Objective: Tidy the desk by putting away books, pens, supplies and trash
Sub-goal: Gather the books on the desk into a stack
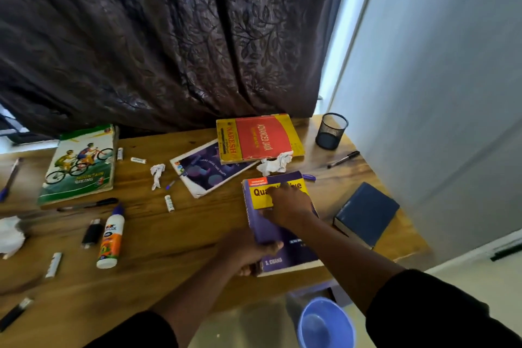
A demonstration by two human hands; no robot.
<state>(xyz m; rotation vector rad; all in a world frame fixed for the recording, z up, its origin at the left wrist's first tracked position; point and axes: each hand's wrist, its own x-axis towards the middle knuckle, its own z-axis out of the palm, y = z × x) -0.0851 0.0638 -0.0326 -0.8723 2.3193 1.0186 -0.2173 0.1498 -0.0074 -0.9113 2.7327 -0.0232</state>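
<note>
Five books on the desk (169, 234), three paper wads, one glue bottle (110, 237), and the purple book (278, 223) near the front edge has left hand (248, 251) gripping its spine, right hand (288, 203) flat on its cover.

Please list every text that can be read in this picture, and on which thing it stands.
"ADVANCED JAVA" and "NARESH": red and yellow book.
"MOUNTAIN BIKING": green book.
"Qua...ive", partly hidden by the right hand, and "S. CHAND": purple book.
"...IDEAS TAKE SHAPE": notebook.
Glue bottle label: too blurred to read.
Blue book: no text visible.
</note>
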